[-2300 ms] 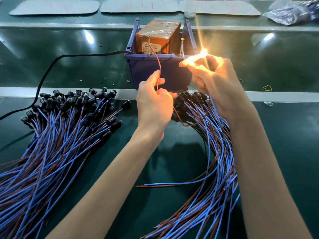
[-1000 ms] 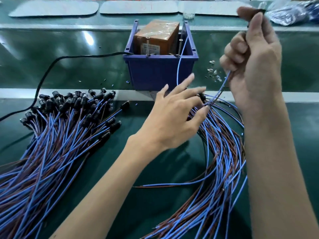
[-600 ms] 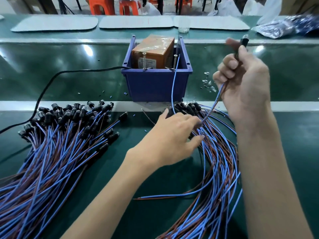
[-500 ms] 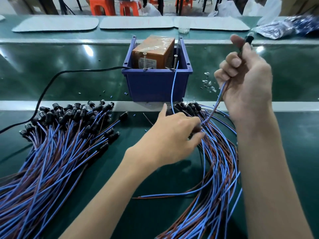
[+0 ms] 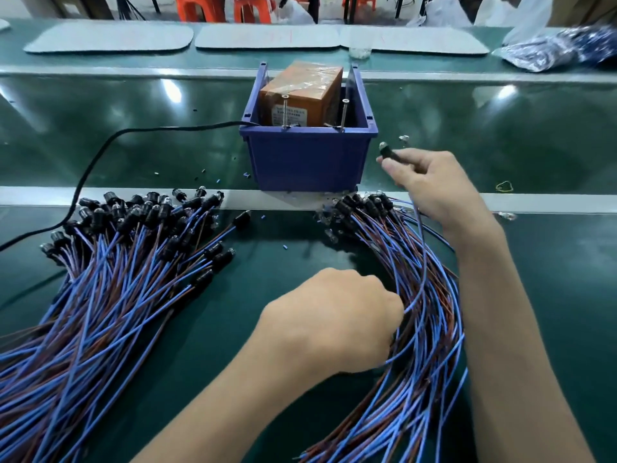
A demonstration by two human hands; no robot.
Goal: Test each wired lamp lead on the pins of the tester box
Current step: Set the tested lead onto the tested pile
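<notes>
Lamp lead between right fingers

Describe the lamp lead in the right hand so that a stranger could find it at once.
Find the blue bin in the middle of the green bench. Just right of its front corner, the right hand pinches one lamp lead by its black socket. It alone is lifted; all the others lie in piles.

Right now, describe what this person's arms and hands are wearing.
Nothing is worn. Both arms are bare to the frame edge, no sleeves. The left hand and right hand have no gloves; no ring, watch or wristband shows.
</notes>
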